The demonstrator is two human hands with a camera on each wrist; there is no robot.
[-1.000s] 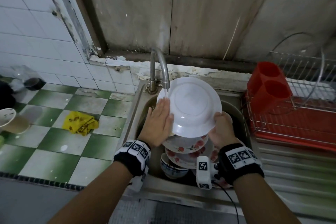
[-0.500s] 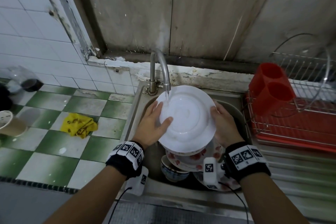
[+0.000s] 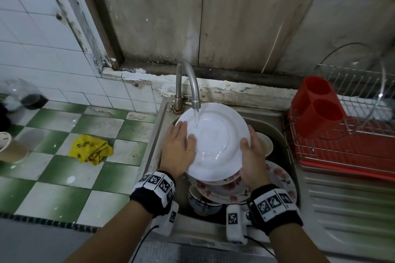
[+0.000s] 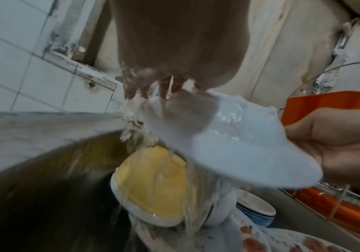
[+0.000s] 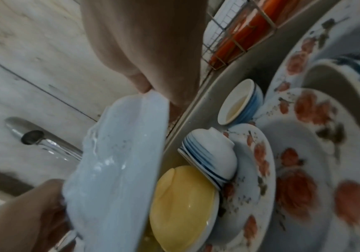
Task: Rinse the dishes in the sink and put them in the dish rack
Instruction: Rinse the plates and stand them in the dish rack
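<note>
White plate under the tap, over the steel sink; left hand flat on it, right hand curled round its edge; green-white tiles left of sink.

White, red and green around a steel-grey sink

The plate under the tap is plain white; below it lie white plates with red flower prints, a white bowl with blue rings, and a white-rimmed bowl with a yellow inside. The dish rack is silver wire over a red tray, with a red double holder. The counter is chequered green and white and carries a yellow cloth with dark stains. The wall tiles are white; both wristbands are black with black-and-white square markers.
</note>
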